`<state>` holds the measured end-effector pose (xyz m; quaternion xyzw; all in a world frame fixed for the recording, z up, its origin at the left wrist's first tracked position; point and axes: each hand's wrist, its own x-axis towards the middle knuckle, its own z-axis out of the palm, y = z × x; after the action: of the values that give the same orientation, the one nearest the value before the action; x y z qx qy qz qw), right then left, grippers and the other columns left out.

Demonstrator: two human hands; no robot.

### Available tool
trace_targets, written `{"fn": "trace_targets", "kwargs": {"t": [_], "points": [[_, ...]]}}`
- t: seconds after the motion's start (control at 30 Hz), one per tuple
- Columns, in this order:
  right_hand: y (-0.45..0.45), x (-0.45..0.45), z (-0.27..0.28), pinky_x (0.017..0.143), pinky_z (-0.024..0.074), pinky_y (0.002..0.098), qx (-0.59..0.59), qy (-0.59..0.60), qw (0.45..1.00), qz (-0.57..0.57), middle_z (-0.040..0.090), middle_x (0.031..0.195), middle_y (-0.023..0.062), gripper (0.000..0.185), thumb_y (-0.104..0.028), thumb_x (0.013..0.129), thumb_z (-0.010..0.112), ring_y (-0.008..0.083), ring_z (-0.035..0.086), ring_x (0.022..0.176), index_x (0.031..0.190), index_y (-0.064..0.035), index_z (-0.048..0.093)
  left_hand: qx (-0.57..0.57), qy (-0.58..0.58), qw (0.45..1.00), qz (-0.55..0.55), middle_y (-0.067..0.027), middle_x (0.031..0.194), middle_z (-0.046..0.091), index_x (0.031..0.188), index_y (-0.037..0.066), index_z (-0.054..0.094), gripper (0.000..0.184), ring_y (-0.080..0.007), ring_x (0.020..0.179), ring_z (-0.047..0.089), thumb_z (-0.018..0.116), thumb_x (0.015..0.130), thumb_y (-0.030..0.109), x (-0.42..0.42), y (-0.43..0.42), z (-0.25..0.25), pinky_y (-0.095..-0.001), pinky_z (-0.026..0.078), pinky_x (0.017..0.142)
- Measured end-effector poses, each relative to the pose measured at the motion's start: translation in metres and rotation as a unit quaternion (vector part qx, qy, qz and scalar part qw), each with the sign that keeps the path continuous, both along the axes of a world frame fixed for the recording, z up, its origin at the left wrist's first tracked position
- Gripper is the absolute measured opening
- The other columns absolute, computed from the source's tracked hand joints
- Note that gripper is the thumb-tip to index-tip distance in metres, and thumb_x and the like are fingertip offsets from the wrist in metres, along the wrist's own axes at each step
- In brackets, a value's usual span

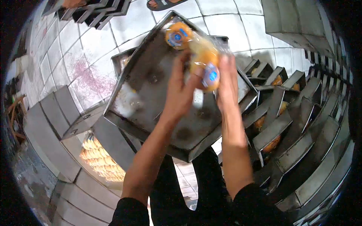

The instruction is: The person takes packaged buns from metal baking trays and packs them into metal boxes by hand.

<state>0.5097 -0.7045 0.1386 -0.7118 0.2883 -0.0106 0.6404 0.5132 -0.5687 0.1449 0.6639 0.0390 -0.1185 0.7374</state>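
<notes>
Clear plastic packets of yellow-orange buns (209, 71) with round blue labels are held between my two hands, above a large dark metal tray (162, 124). My left hand (181, 88) is closed on their left side, its thumb and fingers around the plastic. Along their right side, my right hand (228, 84) presses with fingers nearly straight and blurred by motion. Another packaged bun (178, 35) is at the tray's far corner, just beyond my left fingers. How many packets I hold is hard to tell because of blur.
Stacked metal trays (279, 132) with some baked goods inside rise on the right. At the lower left, rows of pale bread (100, 156) lie in another container. White floor tiles (222, 28) carry pinkish marks (88, 77) at left. A sandalled foot (164, 4) shows at the top.
</notes>
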Motion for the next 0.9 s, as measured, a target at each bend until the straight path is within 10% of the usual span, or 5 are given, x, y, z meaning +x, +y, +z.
{"fn": "trace_targets", "kwargs": {"t": [0.23, 0.37, 0.6, 0.7, 0.9], "points": [[0.033, 0.119, 0.003, 0.115, 0.0371, 0.0429, -0.193, 0.035, 0.934, 0.297, 0.047, 0.149, 0.0315, 0.109, -0.079, 0.086, 0.054, 0.0385, 0.047, 0.140, 0.149, 0.0081, 0.041, -0.273, 0.008, 0.943, 0.190, -0.0129, 0.143, 0.050, 0.153, 0.003, 0.033, 0.064, -0.0211, 0.131, 0.047, 0.050, 0.107, 0.045, 0.049, 0.016, -0.056, -0.0362, 0.036, 0.114], [0.024, 0.089, -0.018, 0.114, 0.0380, 0.0370, 0.006, 0.073, 0.960, 0.269, 0.056, 0.142, 0.0079, 0.063, -0.055, 0.108, 0.040, 0.0199, 0.052, 0.132, 0.147, -0.0075, 0.048, -0.241, 0.007, 0.951, 0.193, -0.0176, 0.156, 0.036, 0.154, -0.001, 0.030, 0.081, -0.0271, 0.146, 0.032, 0.056, 0.100, 0.053, 0.024, 0.019, -0.062, -0.0406, 0.025, 0.122], [0.079, -0.119, 0.040, 0.109, 0.0455, 0.0462, 0.012, 0.084, 0.900, 0.428, 0.048, 0.151, 0.0151, 0.067, -0.053, 0.110, 0.029, 0.0302, 0.053, 0.133, 0.157, -0.0058, 0.031, -0.031, 0.004, 0.986, 0.167, -0.0281, 0.168, -0.006, 0.163, 0.003, 0.009, 0.114, -0.0436, 0.156, -0.005, 0.066, 0.087, 0.065, -0.200, 0.164, 0.031, -0.0507, 0.007, 0.126], [0.308, -0.156, 0.109, 0.109, 0.0482, 0.0461, 0.159, 0.170, 0.866, 0.443, 0.047, 0.143, 0.0181, 0.129, -0.073, 0.062, 0.083, 0.0320, 0.054, 0.129, 0.153, -0.0019, 0.025, -0.011, 0.019, 0.961, 0.277, -0.0245, 0.169, -0.006, 0.164, 0.004, 0.007, 0.116, -0.0393, 0.157, -0.005, 0.061, 0.087, 0.072, -0.277, 0.287, 0.066, -0.0479, 0.006, 0.125], [0.637, -0.184, 0.052, 0.109, 0.0399, 0.0372, 0.195, 0.125, 0.653, 0.721, 0.053, 0.141, 0.0200, 0.092, -0.041, 0.090, 0.075, 0.0277, 0.052, 0.129, 0.154, 0.0040, 0.025, -0.054, 0.095, 0.823, 0.557, -0.0181, 0.162, 0.030, 0.162, 0.002, 0.015, 0.085, -0.0288, 0.147, 0.033, 0.049, 0.104, 0.054, -0.361, 0.526, 0.024, -0.0406, 0.027, 0.121]]}}
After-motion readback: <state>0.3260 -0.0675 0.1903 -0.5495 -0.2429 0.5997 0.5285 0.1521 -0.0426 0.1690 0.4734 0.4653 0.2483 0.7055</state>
